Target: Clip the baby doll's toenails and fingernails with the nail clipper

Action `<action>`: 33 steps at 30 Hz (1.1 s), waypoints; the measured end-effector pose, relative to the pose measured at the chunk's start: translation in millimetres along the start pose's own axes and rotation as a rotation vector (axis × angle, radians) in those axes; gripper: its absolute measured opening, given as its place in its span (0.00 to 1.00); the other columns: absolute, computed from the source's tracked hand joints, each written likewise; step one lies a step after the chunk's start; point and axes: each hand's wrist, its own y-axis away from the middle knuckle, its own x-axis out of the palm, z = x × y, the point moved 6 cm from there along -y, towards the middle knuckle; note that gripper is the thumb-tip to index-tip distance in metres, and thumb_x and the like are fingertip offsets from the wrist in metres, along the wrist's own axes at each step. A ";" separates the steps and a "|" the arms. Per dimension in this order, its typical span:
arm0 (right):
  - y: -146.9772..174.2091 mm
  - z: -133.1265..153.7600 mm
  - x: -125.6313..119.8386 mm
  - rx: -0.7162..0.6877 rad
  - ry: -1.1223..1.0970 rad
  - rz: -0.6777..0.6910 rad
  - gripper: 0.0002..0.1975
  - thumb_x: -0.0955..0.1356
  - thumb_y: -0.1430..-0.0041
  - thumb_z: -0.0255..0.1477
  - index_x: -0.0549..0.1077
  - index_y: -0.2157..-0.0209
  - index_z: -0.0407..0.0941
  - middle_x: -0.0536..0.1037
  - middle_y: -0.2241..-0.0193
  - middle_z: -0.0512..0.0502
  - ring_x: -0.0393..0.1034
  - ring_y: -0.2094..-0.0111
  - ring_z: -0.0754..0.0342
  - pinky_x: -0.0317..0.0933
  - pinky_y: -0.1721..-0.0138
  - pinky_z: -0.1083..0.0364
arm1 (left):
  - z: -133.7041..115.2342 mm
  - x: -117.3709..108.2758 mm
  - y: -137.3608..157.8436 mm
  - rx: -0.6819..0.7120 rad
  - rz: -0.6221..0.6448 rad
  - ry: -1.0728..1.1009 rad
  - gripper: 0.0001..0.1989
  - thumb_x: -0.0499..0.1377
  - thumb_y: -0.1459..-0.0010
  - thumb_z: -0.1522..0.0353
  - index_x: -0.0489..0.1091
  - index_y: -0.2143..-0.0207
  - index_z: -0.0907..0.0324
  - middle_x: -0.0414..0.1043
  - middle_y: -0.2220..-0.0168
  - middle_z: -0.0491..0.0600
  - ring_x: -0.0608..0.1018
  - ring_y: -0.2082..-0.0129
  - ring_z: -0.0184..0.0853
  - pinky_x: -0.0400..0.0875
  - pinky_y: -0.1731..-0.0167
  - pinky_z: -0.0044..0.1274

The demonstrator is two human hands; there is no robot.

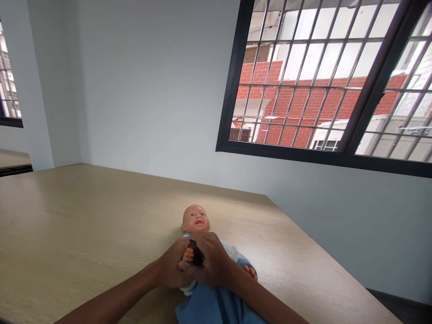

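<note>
A baby doll (195, 220) lies face up on the wooden table, in a white and light-blue top and blue trousers. Its small hand (188, 255) is raised at the chest, gripped in my left hand (173, 265), whose fingers are closed. Against that wrist, my right hand (218, 261) is closed around a small dark metal tool that looks like a nail clipper (192, 243); most of it is hidden between my hands. The doll's other hand (250, 272) rests by its side, beyond my right forearm.
The pale wooden table (101, 225) runs back to a white wall, and its right edge slants toward me. A dark-framed barred window (290, 150) is set in the wall at right. Another window (10, 90) shows at far left.
</note>
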 end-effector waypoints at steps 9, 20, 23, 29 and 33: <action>1.0 0.0 1.0 0.016 0.002 0.001 0.23 0.61 0.34 0.48 0.53 0.74 0.46 0.61 0.81 0.55 0.53 0.81 0.58 0.43 0.76 0.56 | -5.0 0.1 -2.6 0.025 -0.001 -0.010 0.06 0.51 0.55 0.74 0.65 0.72 0.63 0.67 0.76 0.46 0.72 0.69 0.33 0.68 0.64 0.24; 0.5 -1.4 1.7 0.013 0.002 0.001 0.23 0.62 0.34 0.48 0.54 0.74 0.46 0.63 0.81 0.54 0.54 0.80 0.57 0.43 0.76 0.55 | -6.4 -4.2 -3.0 0.007 -0.052 -0.032 0.03 0.52 0.56 0.73 0.62 0.75 0.61 0.62 0.79 0.44 0.69 0.71 0.32 0.66 0.67 0.23; 1.6 -1.5 1.6 0.018 0.000 0.007 0.23 0.62 0.34 0.48 0.54 0.74 0.46 0.63 0.81 0.54 0.54 0.80 0.57 0.43 0.76 0.55 | -6.5 -3.1 -3.3 0.020 -0.045 -0.028 0.04 0.52 0.56 0.73 0.62 0.73 0.62 0.67 0.74 0.46 0.68 0.73 0.29 0.65 0.70 0.22; 1.2 -0.8 1.6 0.023 -0.009 0.021 0.22 0.62 0.35 0.46 0.54 0.75 0.46 0.62 0.82 0.54 0.53 0.81 0.57 0.42 0.77 0.56 | -5.5 -0.9 -2.0 0.016 -0.016 -0.008 0.03 0.52 0.56 0.75 0.59 0.76 0.61 0.59 0.80 0.43 0.67 0.74 0.30 0.64 0.69 0.22; 0.6 -2.3 2.2 0.043 -0.004 0.026 0.22 0.62 0.36 0.47 0.54 0.75 0.46 0.62 0.82 0.54 0.53 0.81 0.57 0.43 0.77 0.56 | -5.4 -0.4 -2.4 -0.014 -0.012 0.025 0.04 0.52 0.58 0.75 0.60 0.75 0.61 0.61 0.78 0.43 0.67 0.74 0.29 0.64 0.69 0.21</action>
